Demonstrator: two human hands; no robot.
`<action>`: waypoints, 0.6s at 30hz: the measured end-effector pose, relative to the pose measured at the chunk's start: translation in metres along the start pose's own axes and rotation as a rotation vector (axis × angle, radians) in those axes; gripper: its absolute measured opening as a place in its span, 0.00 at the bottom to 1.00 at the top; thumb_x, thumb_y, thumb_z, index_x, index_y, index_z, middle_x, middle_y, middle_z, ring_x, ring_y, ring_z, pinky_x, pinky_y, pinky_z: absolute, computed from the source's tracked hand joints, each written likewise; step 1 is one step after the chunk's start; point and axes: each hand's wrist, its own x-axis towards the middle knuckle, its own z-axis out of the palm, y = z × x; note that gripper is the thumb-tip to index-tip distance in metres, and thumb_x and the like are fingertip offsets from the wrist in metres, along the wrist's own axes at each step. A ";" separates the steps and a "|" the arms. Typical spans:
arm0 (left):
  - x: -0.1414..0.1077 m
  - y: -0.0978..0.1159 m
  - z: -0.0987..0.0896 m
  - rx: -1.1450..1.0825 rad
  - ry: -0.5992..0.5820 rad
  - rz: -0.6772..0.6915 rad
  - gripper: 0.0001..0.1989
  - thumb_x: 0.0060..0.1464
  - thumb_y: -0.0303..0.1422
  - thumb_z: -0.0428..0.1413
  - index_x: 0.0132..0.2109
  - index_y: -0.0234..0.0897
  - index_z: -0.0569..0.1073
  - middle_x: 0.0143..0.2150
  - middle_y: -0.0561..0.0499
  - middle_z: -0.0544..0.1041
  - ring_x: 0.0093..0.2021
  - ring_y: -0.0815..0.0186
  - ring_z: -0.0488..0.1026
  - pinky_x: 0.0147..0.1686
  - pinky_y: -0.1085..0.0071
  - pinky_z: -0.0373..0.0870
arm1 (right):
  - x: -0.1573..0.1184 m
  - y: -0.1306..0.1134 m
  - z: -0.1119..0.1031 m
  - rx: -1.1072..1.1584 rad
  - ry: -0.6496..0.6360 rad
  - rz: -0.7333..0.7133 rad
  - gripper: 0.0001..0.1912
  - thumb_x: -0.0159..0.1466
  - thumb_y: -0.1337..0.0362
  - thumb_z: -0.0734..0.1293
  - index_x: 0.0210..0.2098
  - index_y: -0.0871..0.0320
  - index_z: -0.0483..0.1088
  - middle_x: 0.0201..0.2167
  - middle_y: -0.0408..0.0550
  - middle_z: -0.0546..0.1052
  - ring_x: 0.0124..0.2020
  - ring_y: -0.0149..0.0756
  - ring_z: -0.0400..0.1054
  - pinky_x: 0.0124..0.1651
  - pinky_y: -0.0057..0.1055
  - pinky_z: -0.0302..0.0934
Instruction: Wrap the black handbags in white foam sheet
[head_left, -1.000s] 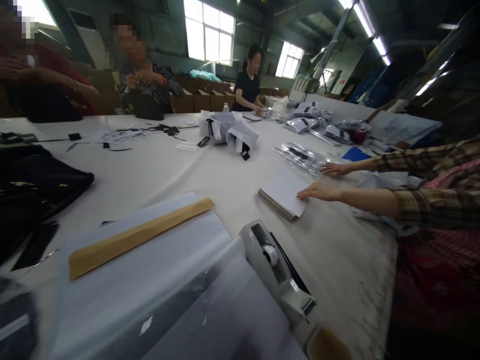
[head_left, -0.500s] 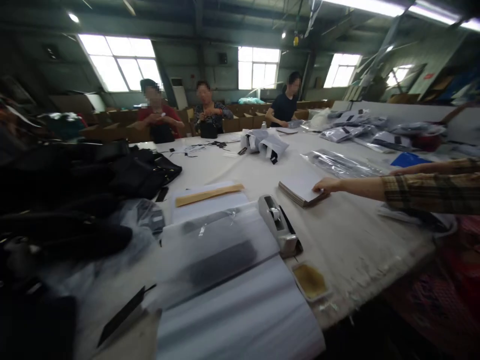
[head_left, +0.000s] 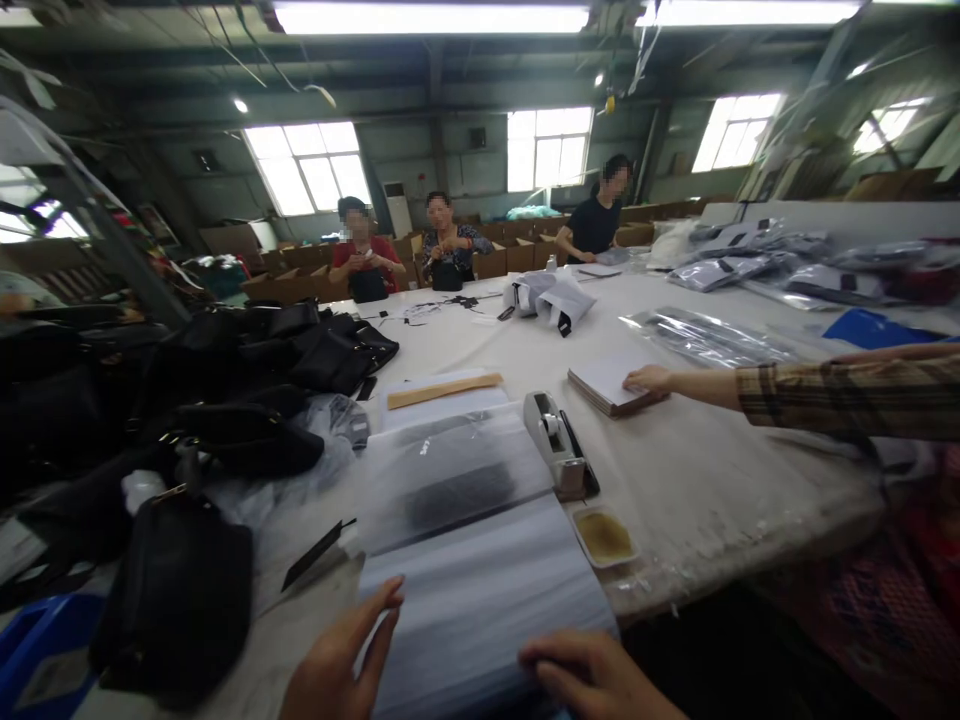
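Observation:
In the head view, my left hand (head_left: 341,655) is open at the lower edge, its thumb and fingers apart beside the left edge of a white sheet (head_left: 487,590). Over the sheet's right side, my right hand (head_left: 596,672) has its fingers loosely bent and apart, with nothing seen in them. Whether either hand touches the sheet, I cannot tell. Beyond it lies a clear plastic bag (head_left: 457,460) with a dark patch. A tape dispenser (head_left: 556,440) stands to the right, above a small dish (head_left: 604,535) of yellowish-brown material.
Black handbags (head_left: 184,590) are heaped on the left. A black tag (head_left: 315,555) lies beside the sheet. At the right, a co-worker's hand (head_left: 649,380) rests on a paper stack (head_left: 600,385). Several people work across the table. Plastic-wrapped goods (head_left: 720,270) lie at the back right.
My two hands have come into view at the bottom. The camera has turned left, showing more black handbags and a blue bin. The co-worker's hand stays on the paper stack.

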 end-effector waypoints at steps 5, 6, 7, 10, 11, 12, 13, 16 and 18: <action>0.086 0.019 0.051 0.138 0.095 0.319 0.20 0.62 0.33 0.51 0.60 0.44 0.69 0.59 0.48 0.74 0.58 0.59 0.72 0.54 0.63 0.74 | 0.044 0.018 0.049 0.725 0.157 -0.010 0.33 0.52 0.46 0.75 0.51 0.60 0.73 0.56 0.57 0.72 0.54 0.49 0.69 0.54 0.40 0.65; 0.097 0.019 0.058 0.157 0.097 0.355 0.20 0.62 0.33 0.51 0.60 0.43 0.69 0.59 0.47 0.74 0.59 0.58 0.71 0.54 0.62 0.74 | 0.057 0.015 0.050 0.852 0.175 0.009 0.35 0.49 0.48 0.77 0.51 0.60 0.72 0.57 0.58 0.70 0.55 0.49 0.69 0.56 0.40 0.64; 0.106 0.018 0.064 0.176 0.093 0.380 0.21 0.61 0.32 0.51 0.61 0.43 0.68 0.60 0.47 0.73 0.60 0.57 0.70 0.55 0.60 0.73 | 0.069 0.011 0.050 0.949 0.170 0.035 0.35 0.46 0.50 0.79 0.49 0.61 0.72 0.57 0.59 0.71 0.55 0.48 0.69 0.56 0.39 0.63; 0.122 0.005 0.081 0.218 0.080 0.418 0.25 0.59 0.33 0.53 0.63 0.44 0.65 0.62 0.47 0.71 0.62 0.56 0.68 0.56 0.57 0.73 | 0.094 0.005 0.048 1.099 0.120 0.096 0.32 0.44 0.54 0.80 0.43 0.62 0.71 0.53 0.60 0.74 0.55 0.48 0.69 0.57 0.37 0.63; 0.125 0.000 0.086 0.232 0.080 0.426 0.27 0.58 0.33 0.54 0.64 0.45 0.64 0.63 0.47 0.70 0.62 0.55 0.68 0.55 0.57 0.73 | 0.100 0.006 0.048 1.119 0.106 0.112 0.31 0.43 0.55 0.80 0.42 0.61 0.71 0.53 0.59 0.74 0.56 0.47 0.69 0.57 0.37 0.63; 0.128 -0.006 0.090 0.247 0.085 0.434 0.28 0.57 0.34 0.55 0.65 0.46 0.63 0.64 0.48 0.69 0.61 0.55 0.68 0.54 0.58 0.74 | 0.105 0.007 0.048 1.131 0.097 0.128 0.30 0.43 0.55 0.80 0.42 0.60 0.71 0.53 0.58 0.74 0.56 0.47 0.69 0.57 0.37 0.63; 0.130 -0.011 0.095 0.264 0.096 0.447 0.30 0.56 0.34 0.56 0.66 0.47 0.62 0.64 0.48 0.69 0.61 0.55 0.69 0.54 0.58 0.74 | 0.109 0.009 0.048 1.137 0.093 0.145 0.30 0.42 0.55 0.80 0.42 0.59 0.71 0.53 0.57 0.75 0.56 0.46 0.68 0.56 0.37 0.63; 0.134 -0.023 0.102 0.312 0.110 0.491 0.36 0.54 0.34 0.57 0.68 0.49 0.57 0.64 0.48 0.68 0.59 0.55 0.70 0.53 0.60 0.74 | 0.119 0.010 0.050 1.136 0.106 0.199 0.29 0.39 0.57 0.80 0.38 0.56 0.71 0.52 0.54 0.76 0.55 0.45 0.69 0.53 0.35 0.64; 0.137 -0.029 0.104 0.335 0.093 0.509 0.40 0.52 0.34 0.58 0.70 0.49 0.53 0.65 0.47 0.67 0.60 0.54 0.69 0.54 0.60 0.73 | 0.123 0.005 0.050 1.138 0.124 0.225 0.28 0.37 0.58 0.81 0.36 0.54 0.71 0.49 0.50 0.77 0.53 0.44 0.70 0.50 0.34 0.65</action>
